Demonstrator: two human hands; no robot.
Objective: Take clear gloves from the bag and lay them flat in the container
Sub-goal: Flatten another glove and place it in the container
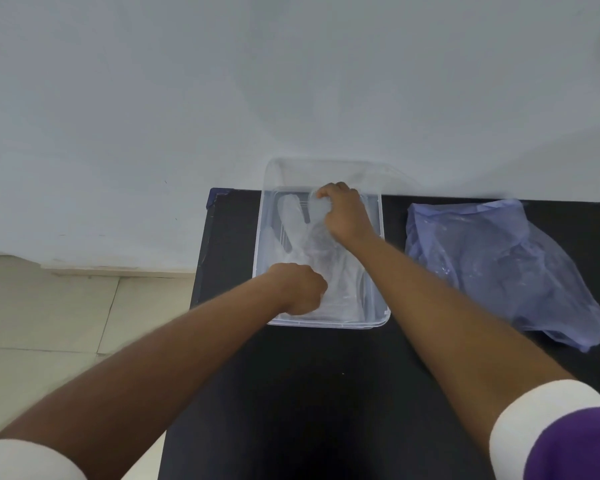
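A clear plastic container (383, 317) stands on the black table at the far edge, against the wall. Inside it lie clear gloves (293, 220), fingers pointing away from me. My left hand (300, 289) is down in the near left corner of the container, fingers closed on the cuff end of a glove. My right hand (345, 213) is at the far side of the container, fingers pinched on the finger end of a clear glove. A bluish translucent bag (499, 261) lies crumpled on the table to the right of the container, apart from both hands.
The black table (309, 393) ends at its left edge near the container, with pale floor tiles (49, 323) beyond. A light wall (291, 81) rises right behind the container.
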